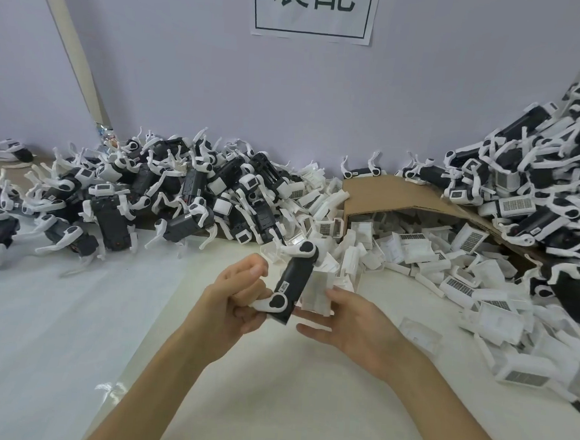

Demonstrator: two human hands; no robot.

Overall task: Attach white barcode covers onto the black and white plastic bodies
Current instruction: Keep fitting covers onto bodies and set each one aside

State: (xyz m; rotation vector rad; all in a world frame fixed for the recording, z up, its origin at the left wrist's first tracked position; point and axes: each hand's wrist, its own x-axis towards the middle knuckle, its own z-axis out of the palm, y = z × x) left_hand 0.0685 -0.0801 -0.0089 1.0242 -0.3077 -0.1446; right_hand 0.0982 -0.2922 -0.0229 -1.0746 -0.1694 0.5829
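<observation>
A pale wall (189,75) backs the scene, and a white-covered table (270,390) fills the foreground. Against the wall on the left lies a wide left pile (180,191) of black and white bodies with white legs sticking out. A taller right pile (541,189) of the same bodies rises at the right edge, many of them showing barcode covers. Between the two, a heap (416,256) of loose white covers spills across the table toward the right foreground, partly under a bent sheet of brown cardboard (386,195). A white sign (315,8) with dark characters hangs high on the wall.

Both bare forearms reach in from below. The left hand (238,295) grips the near end of one body (293,278), its fingers curled round the white leg there. The body stands tilted above the table's middle, just in front of the heap, its far end pointing away. The right hand (353,324) pinches a single cover (316,293) between the thumb on top and the straighter fingers below. The cover touches the right side of the body; whether it is seated there I cannot tell.
</observation>
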